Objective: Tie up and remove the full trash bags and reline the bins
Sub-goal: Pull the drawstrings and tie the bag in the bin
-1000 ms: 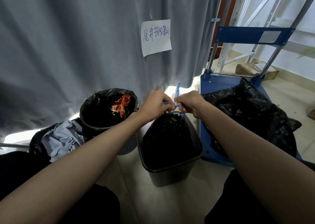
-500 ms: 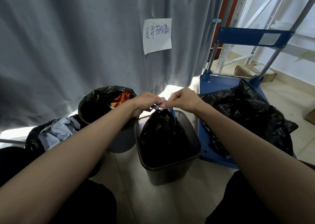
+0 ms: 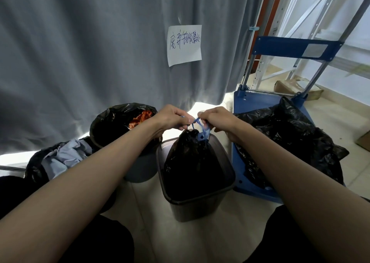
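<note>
A full black trash bag point(image 3: 192, 162) stands gathered at its neck inside a dark square bin point(image 3: 200, 200) in the middle of the floor. A blue drawstring point(image 3: 202, 129) loops around the neck. My left hand point(image 3: 173, 118) pinches one end of the string on the left. My right hand point(image 3: 216, 118) grips the other part on the right, just above the bag's top. Left of it, a round bin point(image 3: 140, 168) lined with a black bag point(image 3: 112, 118) holds orange wrappers. A third black bag point(image 3: 40, 162) at the far left holds grey-blue paper.
A blue hand trolley point(image 3: 250, 106) on the right carries a tied black bag point(image 3: 290, 138). A grey curtain point(image 3: 90, 52) with a handwritten paper sign point(image 3: 184, 45) hangs right behind the bins. Metal shelving and a cardboard box point(image 3: 296, 87) stand at the back right. Pale floor lies in front.
The hands have drawn slightly apart and the blue drawstring now shows as a loop between them above the bag's neck; half a second ago they were close together over it.
</note>
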The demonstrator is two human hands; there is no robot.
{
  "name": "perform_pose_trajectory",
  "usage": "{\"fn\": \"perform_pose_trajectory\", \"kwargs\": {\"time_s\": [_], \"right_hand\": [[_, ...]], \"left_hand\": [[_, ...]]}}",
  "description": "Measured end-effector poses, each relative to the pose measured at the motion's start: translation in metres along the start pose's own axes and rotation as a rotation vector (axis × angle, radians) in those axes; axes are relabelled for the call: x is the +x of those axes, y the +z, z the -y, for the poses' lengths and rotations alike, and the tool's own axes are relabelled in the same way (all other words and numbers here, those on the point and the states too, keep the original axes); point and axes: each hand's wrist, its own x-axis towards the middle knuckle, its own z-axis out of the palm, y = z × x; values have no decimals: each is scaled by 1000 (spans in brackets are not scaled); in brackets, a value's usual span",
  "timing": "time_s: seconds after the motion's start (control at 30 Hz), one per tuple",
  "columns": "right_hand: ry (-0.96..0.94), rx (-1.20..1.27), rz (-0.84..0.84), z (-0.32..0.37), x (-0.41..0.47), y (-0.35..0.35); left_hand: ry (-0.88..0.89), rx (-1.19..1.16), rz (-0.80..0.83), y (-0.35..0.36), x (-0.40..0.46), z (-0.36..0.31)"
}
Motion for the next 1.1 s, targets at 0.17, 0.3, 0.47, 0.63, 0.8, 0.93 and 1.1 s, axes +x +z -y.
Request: {"fn": "perform_pose_trajectory", "kwargs": {"time_s": [0.17, 0.3, 0.47, 0.63, 0.8, 0.93, 1.1], "right_hand": [[47, -63, 9, -1, -1, -5], [95, -270, 191, -4, -9, -10], [197, -578, 393, -19, -21, -17], [299, -610, 509, -40, -21, -15], [317, -495, 526, -61, -22, -19], [187, -195, 302, -68, -19, -31], [132, 411, 102, -57, -3, -28]], "left_hand": [[-5, 13, -67, 0, 1, 4], [-30, 283, -185, -7, -2, 21], [-55, 692, -275, -14, -8, 49], [-20, 906, -250, -7, -11, 55], [0, 847, -318, -12, -11, 56], [-84, 443, -296, -30, -12, 42], [-27, 141, -297, -29, -24, 11]]}}
